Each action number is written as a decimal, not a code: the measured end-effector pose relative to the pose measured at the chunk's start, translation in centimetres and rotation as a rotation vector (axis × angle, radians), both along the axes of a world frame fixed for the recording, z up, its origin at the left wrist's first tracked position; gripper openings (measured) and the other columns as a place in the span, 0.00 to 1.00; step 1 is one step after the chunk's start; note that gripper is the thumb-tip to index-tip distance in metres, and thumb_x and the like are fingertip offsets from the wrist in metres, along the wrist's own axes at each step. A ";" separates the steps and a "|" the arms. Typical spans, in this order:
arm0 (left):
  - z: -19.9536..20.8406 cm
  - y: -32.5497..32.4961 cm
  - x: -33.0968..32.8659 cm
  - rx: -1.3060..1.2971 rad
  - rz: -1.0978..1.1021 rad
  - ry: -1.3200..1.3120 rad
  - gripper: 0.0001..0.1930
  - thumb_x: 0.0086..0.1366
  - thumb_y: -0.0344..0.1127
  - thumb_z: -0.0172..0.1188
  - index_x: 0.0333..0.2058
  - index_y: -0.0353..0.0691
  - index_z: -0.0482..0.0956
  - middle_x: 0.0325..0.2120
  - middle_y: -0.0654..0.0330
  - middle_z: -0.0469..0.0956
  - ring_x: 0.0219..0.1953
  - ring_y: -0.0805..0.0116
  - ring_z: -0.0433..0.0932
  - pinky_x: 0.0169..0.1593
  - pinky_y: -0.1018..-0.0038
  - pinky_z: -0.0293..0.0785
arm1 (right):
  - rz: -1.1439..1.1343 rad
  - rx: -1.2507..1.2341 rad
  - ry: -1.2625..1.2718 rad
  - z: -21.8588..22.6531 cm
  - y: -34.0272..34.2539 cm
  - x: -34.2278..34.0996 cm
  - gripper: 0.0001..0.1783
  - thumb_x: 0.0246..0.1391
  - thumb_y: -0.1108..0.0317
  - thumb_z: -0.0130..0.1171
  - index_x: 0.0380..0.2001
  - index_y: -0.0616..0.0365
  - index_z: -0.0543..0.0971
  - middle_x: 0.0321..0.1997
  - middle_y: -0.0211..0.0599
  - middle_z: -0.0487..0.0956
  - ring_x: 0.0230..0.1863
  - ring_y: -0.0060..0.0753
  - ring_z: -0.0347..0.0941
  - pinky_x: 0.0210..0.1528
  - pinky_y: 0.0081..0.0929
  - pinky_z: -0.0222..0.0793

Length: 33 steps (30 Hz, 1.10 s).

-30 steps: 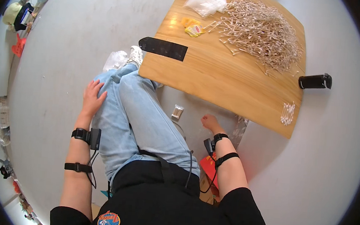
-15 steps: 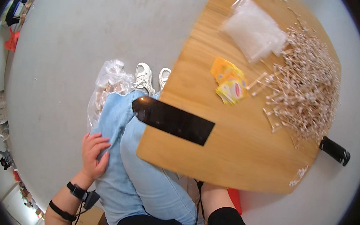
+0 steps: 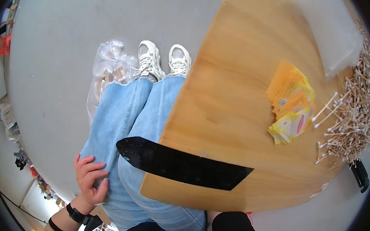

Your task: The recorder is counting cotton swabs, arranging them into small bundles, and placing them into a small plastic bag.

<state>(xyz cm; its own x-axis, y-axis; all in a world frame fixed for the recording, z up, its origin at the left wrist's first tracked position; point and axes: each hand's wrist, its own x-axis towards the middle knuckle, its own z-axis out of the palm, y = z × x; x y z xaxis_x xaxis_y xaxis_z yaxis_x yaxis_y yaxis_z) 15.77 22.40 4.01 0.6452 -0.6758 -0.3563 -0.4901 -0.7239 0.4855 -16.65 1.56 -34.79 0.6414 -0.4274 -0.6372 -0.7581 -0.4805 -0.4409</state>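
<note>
My left hand (image 3: 89,178) rests flat on my left thigh, fingers spread on the light blue jeans (image 3: 128,124), holding nothing. My right hand is out of sight; only a black sleeve (image 3: 232,230) shows below the wooden table's (image 3: 225,97) near edge. On the table lie a stack of yellow sachets (image 3: 292,108), a heap of cotton swabs (image 3: 352,115) at the right and a clear plastic bag (image 3: 330,31) at the far right. A long black strip (image 3: 181,163) lies along the table's near edge and sticks out over my knees.
A crumpled clear plastic bag (image 3: 108,72) lies on the grey floor (image 3: 79,29) beside my white shoes (image 3: 163,61). A black cylinder (image 3: 360,175) sits by the table's right edge. Clutter lines the room's left border.
The view has swung closer over the table and my knees. My left hand stays on the thigh. My right hand, seen a second ago beside my hip, has dropped out of view.
</note>
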 end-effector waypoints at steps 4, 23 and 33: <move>0.3 0.0 0.1 0.031 -0.009 -0.004 0.09 0.46 0.33 0.61 0.29 0.46 0.80 0.38 0.61 0.79 0.52 0.52 0.70 0.66 0.47 0.47 | -0.035 0.019 0.024 0.2 1.6 -0.8 0.19 0.48 0.59 0.63 0.43 0.53 0.78 0.42 0.52 0.79 0.48 0.49 0.75 0.52 0.42 0.69; 0.0 0.7 -0.1 0.014 -0.015 0.004 0.08 0.46 0.32 0.60 0.29 0.47 0.80 0.39 0.62 0.79 0.53 0.53 0.70 0.67 0.45 0.46 | -0.159 -0.016 0.058 1.3 2.1 -1.5 0.21 0.48 0.59 0.64 0.46 0.53 0.77 0.44 0.53 0.78 0.48 0.51 0.75 0.53 0.42 0.68; 0.2 0.3 0.0 0.016 -0.023 -0.011 0.07 0.47 0.32 0.60 0.29 0.46 0.80 0.39 0.62 0.79 0.53 0.54 0.70 0.67 0.47 0.46 | -0.243 -0.024 0.049 0.8 2.7 -1.4 0.22 0.48 0.59 0.64 0.47 0.53 0.77 0.44 0.54 0.78 0.48 0.51 0.74 0.53 0.42 0.68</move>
